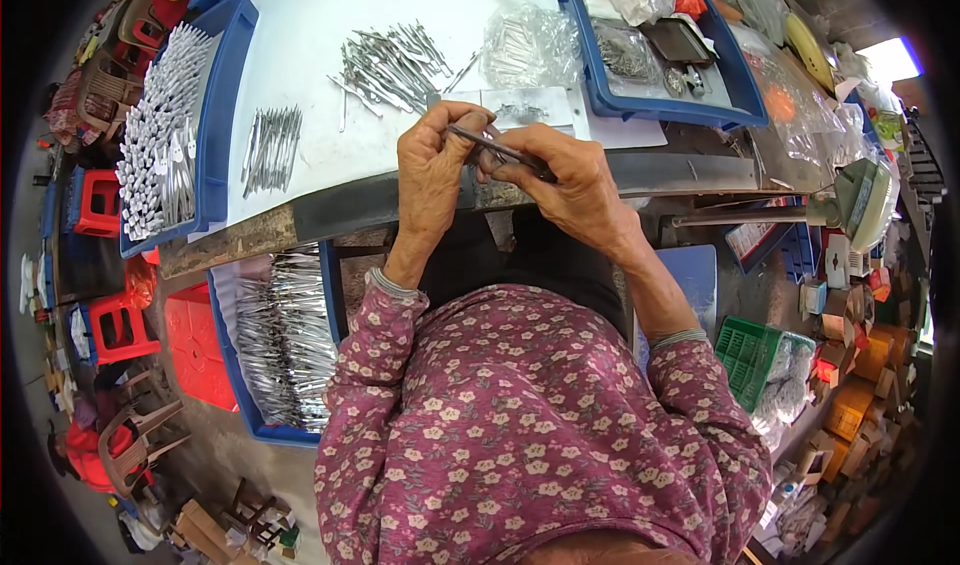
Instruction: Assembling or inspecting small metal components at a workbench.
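Observation:
Both hands meet over the front edge of the table. My left hand (pixel 428 160) is closed, its thumb and fingers pinched round one end of a dark slim metal tool (pixel 508 152). The other end runs back into my right hand (pixel 572 170), whose fingers are wrapped round it. Whether a smaller part is also pinched between the fingertips is hidden. Just beyond the hands, a loose pile of slim silvery metal pieces (pixel 395 65) lies on the white table sheet (pixel 300 45). A neater row of similar pieces (pixel 271 150) is to the left.
A blue tray (pixel 212 155) of white-tipped pieces stands at the left. Clear plastic bags (pixel 530 47) lie near another blue tray (pixel 680 113) at the right. Below the table edge sits a blue bin (pixel 333 315) of silvery pieces. A lamp (pixel 862 205) juts out at the right.

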{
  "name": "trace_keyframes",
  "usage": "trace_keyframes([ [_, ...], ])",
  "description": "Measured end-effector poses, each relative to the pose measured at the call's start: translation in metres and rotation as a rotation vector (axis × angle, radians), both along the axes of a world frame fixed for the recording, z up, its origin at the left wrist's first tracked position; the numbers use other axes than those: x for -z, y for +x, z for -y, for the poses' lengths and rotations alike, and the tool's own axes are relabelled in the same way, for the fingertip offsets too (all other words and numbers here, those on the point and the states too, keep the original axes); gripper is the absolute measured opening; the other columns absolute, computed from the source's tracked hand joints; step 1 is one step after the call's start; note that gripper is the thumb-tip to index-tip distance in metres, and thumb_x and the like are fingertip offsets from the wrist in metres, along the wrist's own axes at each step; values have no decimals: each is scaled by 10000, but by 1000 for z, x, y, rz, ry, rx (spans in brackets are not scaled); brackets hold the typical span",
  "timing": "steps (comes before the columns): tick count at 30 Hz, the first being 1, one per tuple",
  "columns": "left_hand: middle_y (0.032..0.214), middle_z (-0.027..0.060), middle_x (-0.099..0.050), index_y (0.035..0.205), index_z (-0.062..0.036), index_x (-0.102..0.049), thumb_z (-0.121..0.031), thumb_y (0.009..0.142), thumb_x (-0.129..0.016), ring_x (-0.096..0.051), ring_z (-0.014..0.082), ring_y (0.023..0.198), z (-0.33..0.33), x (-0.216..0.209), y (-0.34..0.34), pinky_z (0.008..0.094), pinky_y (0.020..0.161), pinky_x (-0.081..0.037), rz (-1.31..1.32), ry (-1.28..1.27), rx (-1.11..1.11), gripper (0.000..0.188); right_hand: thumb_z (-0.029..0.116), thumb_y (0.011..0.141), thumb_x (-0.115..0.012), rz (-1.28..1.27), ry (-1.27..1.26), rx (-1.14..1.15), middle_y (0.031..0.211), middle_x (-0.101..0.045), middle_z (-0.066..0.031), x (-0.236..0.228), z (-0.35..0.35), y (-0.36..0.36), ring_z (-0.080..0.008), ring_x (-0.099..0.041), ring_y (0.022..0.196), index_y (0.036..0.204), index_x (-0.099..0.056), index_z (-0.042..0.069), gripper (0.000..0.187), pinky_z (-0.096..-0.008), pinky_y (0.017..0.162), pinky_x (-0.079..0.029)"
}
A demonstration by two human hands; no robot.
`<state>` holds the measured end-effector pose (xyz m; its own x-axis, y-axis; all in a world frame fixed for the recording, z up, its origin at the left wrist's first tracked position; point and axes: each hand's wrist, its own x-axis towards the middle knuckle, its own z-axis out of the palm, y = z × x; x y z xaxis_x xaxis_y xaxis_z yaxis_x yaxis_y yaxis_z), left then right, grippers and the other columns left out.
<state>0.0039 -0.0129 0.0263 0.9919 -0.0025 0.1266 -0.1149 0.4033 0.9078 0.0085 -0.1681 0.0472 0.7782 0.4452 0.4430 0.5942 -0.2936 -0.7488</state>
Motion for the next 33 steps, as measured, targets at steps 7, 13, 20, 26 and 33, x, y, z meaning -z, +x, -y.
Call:
trace_keyframes([
  [7,717,69,-599,921,42,-572,-157,890,-547,-552,90,556,-4,8,-3,200,466,-434,-38,-63,-51,203,60,746,-648,92,-224,-21,678,-532,-79,-11,7,-4,-260,-542,591,976,-609,74,233,-349,520,-406],
  [13,739,91,-609,913,38,-562,-152,891,-542,-574,114,577,-10,8,1,218,488,-456,-39,-154,-48,192,32,747,-642,-211,-95,-23,642,-509,-60,-11,8,1,-129,-474,564,961,-627,34,215,-267,513,-372],
  [20,799,112,-607,959,48,-547,-137,892,-539,-590,143,619,-15,11,4,245,539,-491,-65,-160,-23,197,41,758,-644,-400,-16,-10,635,-463,36,-6,10,17,-40,-390,583,1040,-581,-4,291,-209,510,-332],
  [26,723,101,-603,968,52,-548,-131,893,-530,-603,138,611,-11,10,10,233,534,-505,-90,-153,-70,198,7,739,-667,-506,14,-116,760,-567,8,-8,19,31,-21,-492,670,1091,-579,4,363,-163,591,-400],
  [33,706,88,-606,984,48,-543,-136,896,-526,-598,128,605,-6,8,14,227,550,-502,-102,-92,-31,205,35,746,-635,-499,-16,-86,681,-563,-19,-12,23,34,-61,-504,634,1005,-584,-38,274,-215,581,-415],
])
